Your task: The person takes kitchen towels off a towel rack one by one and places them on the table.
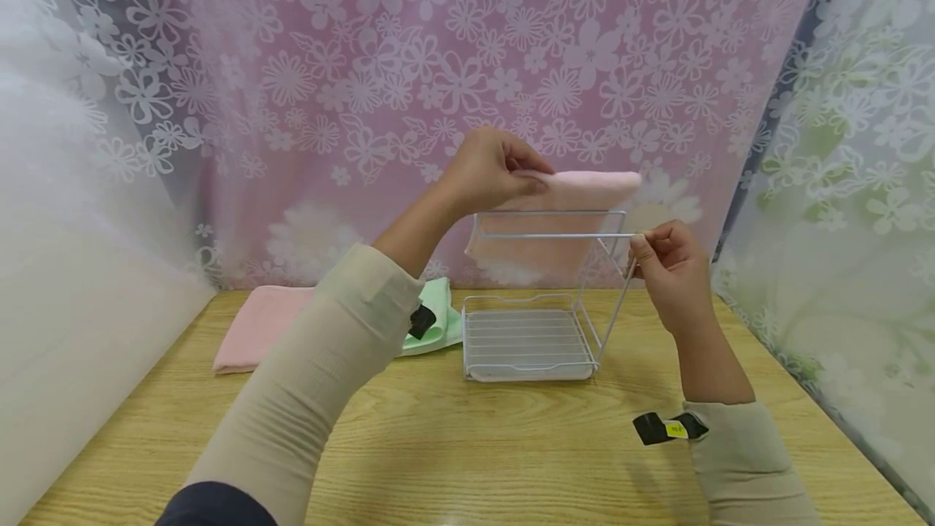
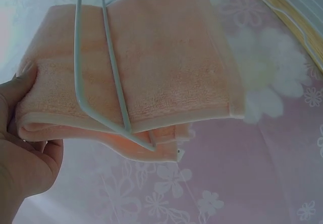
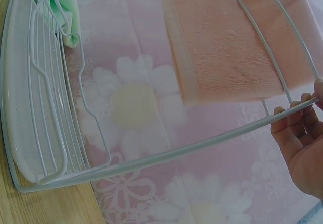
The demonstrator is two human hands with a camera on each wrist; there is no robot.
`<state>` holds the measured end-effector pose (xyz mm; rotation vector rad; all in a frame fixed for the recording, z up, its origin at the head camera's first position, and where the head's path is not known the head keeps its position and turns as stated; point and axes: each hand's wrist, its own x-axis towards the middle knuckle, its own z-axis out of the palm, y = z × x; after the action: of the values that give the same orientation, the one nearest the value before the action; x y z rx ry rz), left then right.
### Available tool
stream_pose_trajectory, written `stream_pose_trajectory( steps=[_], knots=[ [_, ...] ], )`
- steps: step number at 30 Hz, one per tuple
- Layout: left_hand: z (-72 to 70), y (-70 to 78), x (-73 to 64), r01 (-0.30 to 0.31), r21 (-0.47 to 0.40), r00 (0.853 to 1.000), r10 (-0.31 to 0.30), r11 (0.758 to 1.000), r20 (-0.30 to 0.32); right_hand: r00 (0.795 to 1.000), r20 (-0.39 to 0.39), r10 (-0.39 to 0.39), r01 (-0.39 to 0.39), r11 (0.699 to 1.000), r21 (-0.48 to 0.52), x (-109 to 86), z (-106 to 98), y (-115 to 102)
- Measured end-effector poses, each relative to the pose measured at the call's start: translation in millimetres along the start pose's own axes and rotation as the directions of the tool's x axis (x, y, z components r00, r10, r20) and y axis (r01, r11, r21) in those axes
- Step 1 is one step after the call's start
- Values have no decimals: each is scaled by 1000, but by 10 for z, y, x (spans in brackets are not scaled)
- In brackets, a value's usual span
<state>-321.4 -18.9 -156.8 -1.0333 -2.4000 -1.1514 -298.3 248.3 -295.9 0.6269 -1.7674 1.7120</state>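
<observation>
My left hand (image 1: 488, 173) pinches the top left of a folded pink towel (image 1: 592, 190) between thumb and fingers. This towel hangs down at the upper bars of a white wire rack (image 1: 617, 307). In the left wrist view, the towel (image 2: 171, 67) passes between the two top bars, with part of its lower fold showing past them. My right hand (image 1: 674, 274) grips the rack's upper right corner, thumb in front. The right wrist view shows its fingers (image 3: 290, 141) curled round the side rod (image 3: 202, 147).
The rack's base, with a pale tray (image 1: 529, 339) under wire slats, stands on the wooden table (image 1: 453, 445). To its left lie a folded green towel (image 1: 436, 311) and another pink towel (image 1: 256, 323), partly behind my left arm. A flowered curtain (image 1: 351, 104) hangs behind.
</observation>
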Motion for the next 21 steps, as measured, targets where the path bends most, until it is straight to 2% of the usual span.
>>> stream_pose_trajectory(
  steps=[7, 21],
  knots=[
    [-9, 1, -74, -93, -21, 996, 92, 995, -11, 1000, 8, 6, -6, 1000, -24, -3, -8, 2],
    [-24, -21, -224, -88, -121, 996, 90, 989, 11, 1000, -6, -1, 1, 1000, -8, 3, 4, 6]
  ],
)
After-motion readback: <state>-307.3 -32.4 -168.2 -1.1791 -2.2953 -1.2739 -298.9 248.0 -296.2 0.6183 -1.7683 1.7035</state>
